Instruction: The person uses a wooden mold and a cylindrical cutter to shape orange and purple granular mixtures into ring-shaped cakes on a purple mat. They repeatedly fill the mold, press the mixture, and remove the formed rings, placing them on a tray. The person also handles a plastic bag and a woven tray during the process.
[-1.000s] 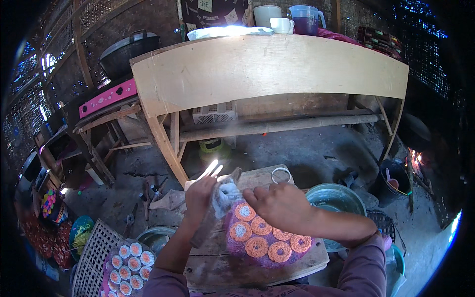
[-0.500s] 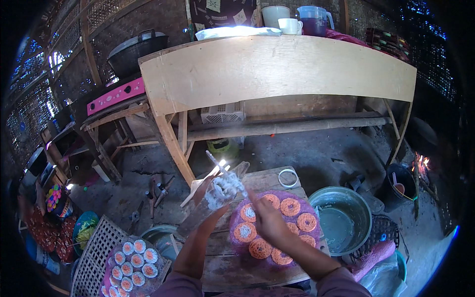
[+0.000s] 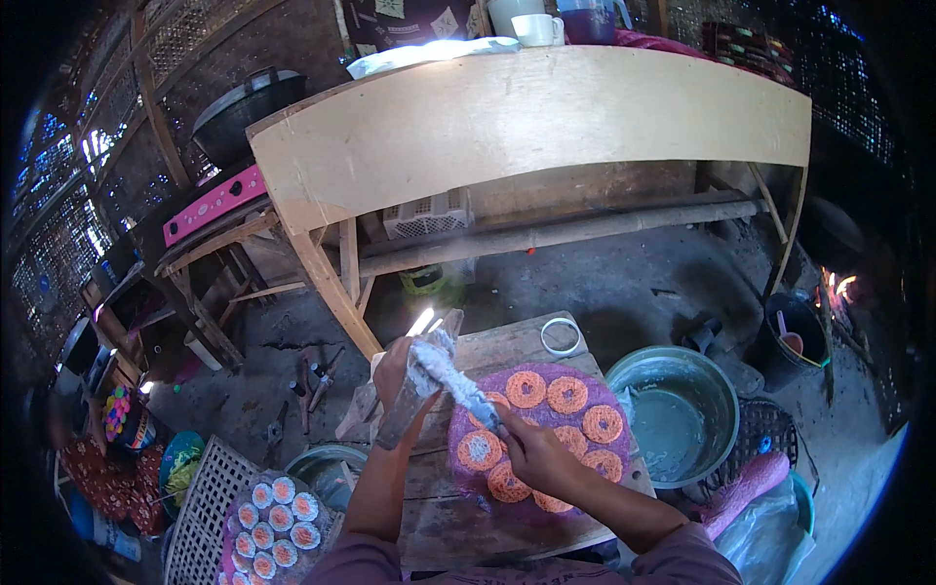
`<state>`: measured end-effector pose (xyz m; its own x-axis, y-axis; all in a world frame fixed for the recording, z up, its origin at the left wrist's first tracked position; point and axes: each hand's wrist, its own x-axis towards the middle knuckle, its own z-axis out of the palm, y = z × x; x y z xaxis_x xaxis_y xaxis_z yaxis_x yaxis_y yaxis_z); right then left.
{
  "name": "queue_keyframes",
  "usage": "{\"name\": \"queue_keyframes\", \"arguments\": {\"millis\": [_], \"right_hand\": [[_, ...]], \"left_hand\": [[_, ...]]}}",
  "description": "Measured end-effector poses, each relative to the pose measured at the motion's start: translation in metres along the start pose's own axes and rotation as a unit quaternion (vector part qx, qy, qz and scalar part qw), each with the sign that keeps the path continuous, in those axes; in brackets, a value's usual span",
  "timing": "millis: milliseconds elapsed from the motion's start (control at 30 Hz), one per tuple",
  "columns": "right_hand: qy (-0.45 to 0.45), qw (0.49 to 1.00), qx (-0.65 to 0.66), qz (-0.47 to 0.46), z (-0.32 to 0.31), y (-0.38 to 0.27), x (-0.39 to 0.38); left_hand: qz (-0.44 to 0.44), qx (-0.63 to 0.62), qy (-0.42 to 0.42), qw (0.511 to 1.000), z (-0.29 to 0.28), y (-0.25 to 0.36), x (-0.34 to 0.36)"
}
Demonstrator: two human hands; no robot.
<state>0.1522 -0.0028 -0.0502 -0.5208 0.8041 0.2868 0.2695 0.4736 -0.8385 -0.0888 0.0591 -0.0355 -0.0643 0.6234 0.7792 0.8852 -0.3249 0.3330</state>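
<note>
My left hand (image 3: pixel 392 369) grips a dark wooden tool (image 3: pixel 395 429) that carries a mound of white paste (image 3: pixel 429 363). My right hand (image 3: pixel 531 450) is closed on a paste-coated utensil (image 3: pixel 480 400), which reaches diagonally into that mound. Below them, several orange ring-shaped pieces (image 3: pixel 567 394) sit on a round purple mesh mat (image 3: pixel 466 429), one with white filling in its middle. The mat lies on a low wooden table (image 3: pixel 444 526). A white ring (image 3: pixel 560 321) rests at the table's back.
A large basin (image 3: pixel 687 419) is at right beside a bucket (image 3: pixel 790 366) and small fire (image 3: pixel 837 285). At lower left are orange-and-white pieces (image 3: pixel 281 517) and a woven tray (image 3: pixel 200 497). A high bench (image 3: pixel 531 117) with containers and a pink stove (image 3: pixel 214 205) stand ahead.
My right hand has moved down from beside the wooden tool, exposing more of the rings. The coated utensil, raised upright-slanting half a second ago, now lies lower across the paste.
</note>
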Motion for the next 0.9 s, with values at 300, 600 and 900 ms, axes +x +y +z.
{"name": "queue_keyframes", "arguments": {"millis": [300,600,900], "right_hand": [[0.353,0.933,0.005,0.073,-0.133,0.074,-0.045],[-0.117,0.787,-0.369,0.481,-0.107,0.286,-0.143],[0.048,0.962,-0.114,0.244,-0.137,0.153,-0.092]], "left_hand": [[-0.036,0.058,-0.028,0.997,-0.031,-0.027,-0.016],[-0.103,0.005,0.164,0.981,-0.159,-0.054,-0.074],[-0.288,-0.772,0.012,0.566,-0.052,0.057,-0.016]]}}
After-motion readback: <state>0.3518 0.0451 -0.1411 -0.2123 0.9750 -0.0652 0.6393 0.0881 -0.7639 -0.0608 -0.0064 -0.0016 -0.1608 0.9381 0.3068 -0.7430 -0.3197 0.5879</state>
